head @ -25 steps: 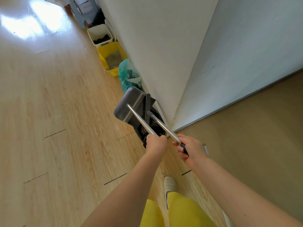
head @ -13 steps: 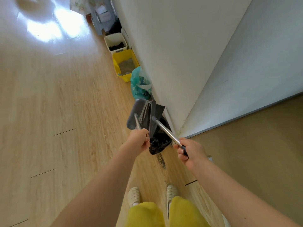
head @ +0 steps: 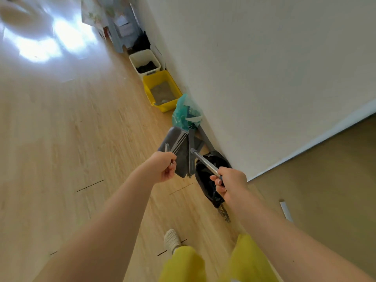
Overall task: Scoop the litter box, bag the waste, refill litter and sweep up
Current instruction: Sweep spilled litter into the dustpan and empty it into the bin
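My left hand (head: 163, 166) is closed around the metal handle of a grey dustpan (head: 174, 143) with a comb edge, held up off the wooden floor. My right hand (head: 228, 183) grips the metal handle of a grey broom (head: 192, 153), whose head hangs beside the dustpan. Below the broom a black waste bag (head: 207, 180) sits against the wall corner. A small pile of spilled litter (head: 223, 214) lies on the floor just behind that bag. Farther along the wall stands the yellow litter box (head: 150, 90) holding grey litter.
A teal plastic bag (head: 186, 113) leans on the wall between the litter box and the dustpan. A cream bin (head: 135, 60) with dark contents stands beyond the yellow box, then grey furniture (head: 124, 31). The white wall (head: 254, 68) runs along the right. My feet and yellow trousers are below.
The view has moved forward along the wall, so the boxes and bags appear nearer. My hands have spread slightly apart, with dustpan and broom still held side by side.
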